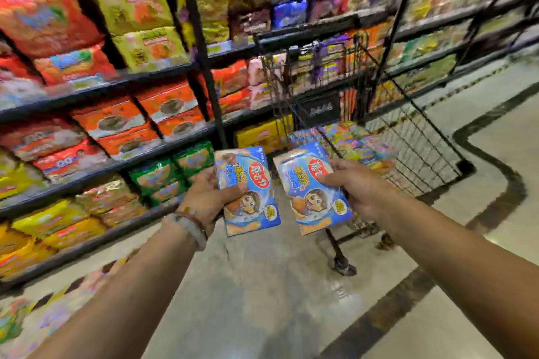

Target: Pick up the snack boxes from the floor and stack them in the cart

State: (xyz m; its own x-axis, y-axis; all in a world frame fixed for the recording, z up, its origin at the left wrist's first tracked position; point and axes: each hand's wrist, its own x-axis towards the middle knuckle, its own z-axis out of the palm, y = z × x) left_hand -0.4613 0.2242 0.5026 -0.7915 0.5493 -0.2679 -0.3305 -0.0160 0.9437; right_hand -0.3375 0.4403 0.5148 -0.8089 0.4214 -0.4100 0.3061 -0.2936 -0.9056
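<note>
Even indoor light, fairly bright. Heavy blur smears the shelves toward the left edge and top corners; the floor shows soft glare; wide-angle bending warps the edges.

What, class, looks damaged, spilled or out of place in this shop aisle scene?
Nothing stands out. The left hand and right hand each hold an intact blue snack box; the cart stands upright with boxes inside. The shelves are too blurred to judge.
</note>
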